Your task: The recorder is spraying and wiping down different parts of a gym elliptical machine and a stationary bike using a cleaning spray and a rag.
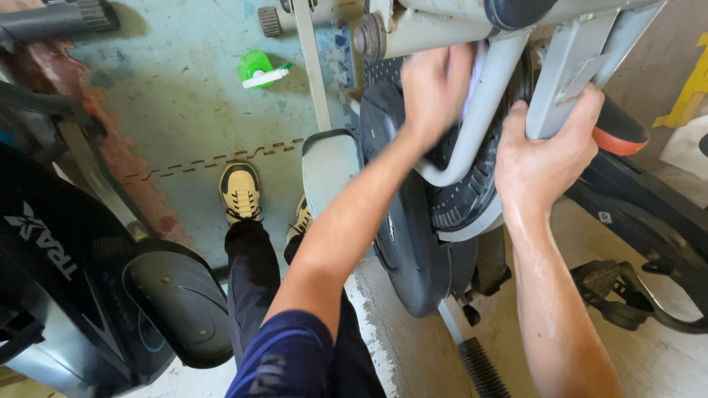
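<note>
While the person stands over a grey exercise machine [413,243], the left hand [435,88] is pressed against the machine's curved grey tube [483,110], its fingers curled around a pale cloth [476,70] that shows only as a blurred strip between the hand and the tube; the hand itself is blurred. The right hand [542,158] is closed around a flat grey bar [568,74] of the frame, thumb on the near side and fingers wrapped behind, just beside a handle end with an orange cap [619,133]. Both hands sit high on the machine, above its black round housing [405,236] and the ribbed black wheel [464,195] that peeks out beneath the tube. Lower right, a black pedal [608,284] hangs near the floor. The person's feet in tan shoes [240,191] stand on a worn blue-green floor mat [184,96], next to a grey footplate [330,166]. On that mat, well apart from the hands, lies a green bottle with a white nozzle [259,70]. To the left stands another machine, black [81,287], with a rounded dark cover.
</note>
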